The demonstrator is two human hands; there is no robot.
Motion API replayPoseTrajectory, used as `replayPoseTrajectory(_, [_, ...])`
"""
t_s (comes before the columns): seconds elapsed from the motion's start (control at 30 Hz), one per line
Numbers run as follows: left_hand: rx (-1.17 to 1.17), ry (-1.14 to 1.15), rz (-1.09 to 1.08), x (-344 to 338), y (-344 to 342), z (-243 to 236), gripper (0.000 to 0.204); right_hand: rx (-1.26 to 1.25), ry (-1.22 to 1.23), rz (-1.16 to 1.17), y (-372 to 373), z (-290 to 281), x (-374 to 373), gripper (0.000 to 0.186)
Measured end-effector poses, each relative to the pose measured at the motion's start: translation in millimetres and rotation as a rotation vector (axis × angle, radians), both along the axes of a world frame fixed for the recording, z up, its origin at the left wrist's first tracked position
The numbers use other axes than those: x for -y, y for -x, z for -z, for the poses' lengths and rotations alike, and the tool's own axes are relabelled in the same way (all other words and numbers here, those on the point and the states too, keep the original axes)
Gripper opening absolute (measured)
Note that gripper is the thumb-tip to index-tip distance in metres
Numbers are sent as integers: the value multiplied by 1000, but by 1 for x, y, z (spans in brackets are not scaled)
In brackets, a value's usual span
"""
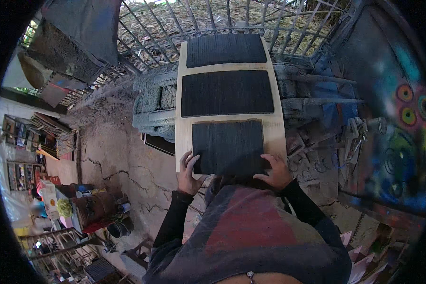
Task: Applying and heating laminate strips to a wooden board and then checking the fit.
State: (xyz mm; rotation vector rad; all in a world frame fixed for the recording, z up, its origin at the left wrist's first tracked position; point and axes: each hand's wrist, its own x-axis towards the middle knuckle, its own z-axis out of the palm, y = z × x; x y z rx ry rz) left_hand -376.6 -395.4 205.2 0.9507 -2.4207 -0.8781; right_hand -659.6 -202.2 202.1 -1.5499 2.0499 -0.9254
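A long pale wooden board (185, 130) lies lengthwise away from me, with three black panels of fine-grained surface on it in a row. The nearest black panel (228, 146) is held between my two hands by its side edges. My left hand (189, 175) has its fingers against the panel's left edge, near the front corner. Against the right edge rest the fingers of my right hand (273, 171), its thumb low by the front corner. The middle black panel (228, 93) and the far black panel (226, 51) lie beyond, untouched.
A rough, grey-coated support (154, 97) stands under the board. Metal bars (222, 19) line the far side. A painted dark panel (397, 118) stands at right. A cluttered table (90, 210) is at left, on cracked floor (123, 177).
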Motion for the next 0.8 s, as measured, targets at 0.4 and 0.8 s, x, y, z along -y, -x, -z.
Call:
replayPoseTrajectory(0.4, [-114,61,-38,119,58,-48,54,18,-21,311,101,-16,98,51])
replayPoseTrajectory(0.8, [328,108,36,249,155,-43,77,-85,-276,238,161,-13,196,95])
